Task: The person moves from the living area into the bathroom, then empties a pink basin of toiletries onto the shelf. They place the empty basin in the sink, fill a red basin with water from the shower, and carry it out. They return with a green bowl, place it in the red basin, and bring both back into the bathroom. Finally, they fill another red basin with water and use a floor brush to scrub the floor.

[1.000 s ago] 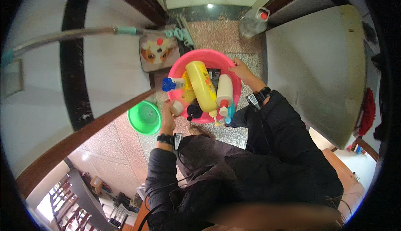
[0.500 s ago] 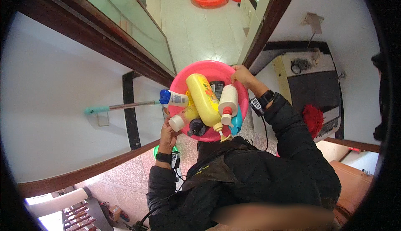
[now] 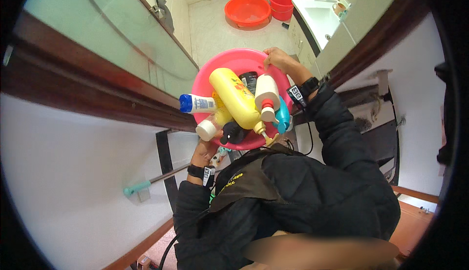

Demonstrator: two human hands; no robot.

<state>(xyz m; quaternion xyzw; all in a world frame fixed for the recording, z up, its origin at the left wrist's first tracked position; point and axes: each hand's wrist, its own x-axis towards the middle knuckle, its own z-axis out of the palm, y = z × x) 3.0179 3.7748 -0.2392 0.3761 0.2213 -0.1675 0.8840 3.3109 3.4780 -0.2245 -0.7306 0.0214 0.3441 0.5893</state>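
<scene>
A pink basin [image 3: 210, 67] is held between my two hands in front of my body. My right hand [image 3: 280, 60] grips its far right rim, fingers curled over the edge. On the near left side my left hand [image 3: 205, 150] holds the basin from below, its fingers partly hidden. Inside lie a large yellow pump bottle [image 3: 235, 99], a white pump bottle with a red collar [image 3: 266, 93], a blue bottle [image 3: 282, 114], a white bottle with a blue cap [image 3: 198, 103], a yellowish bottle with a white cap [image 3: 210, 127], a black pump bottle [image 3: 234, 132] and a dark bottle [image 3: 248, 80].
Dark wooden door frames [image 3: 146, 104] stand close on both sides, with a frosted glass door [image 3: 127, 31] at left. Beyond are a red-orange tub [image 3: 247, 11], a red bucket [image 3: 281, 5] and a white washbasin [image 3: 315, 18]. A mop-like pole [image 3: 168, 173] leans at lower left.
I have moved forward into the doorway with the basin still in both hands. The tub, bucket and washbasin show more fully, and the side cabinet has slipped back on the right.
</scene>
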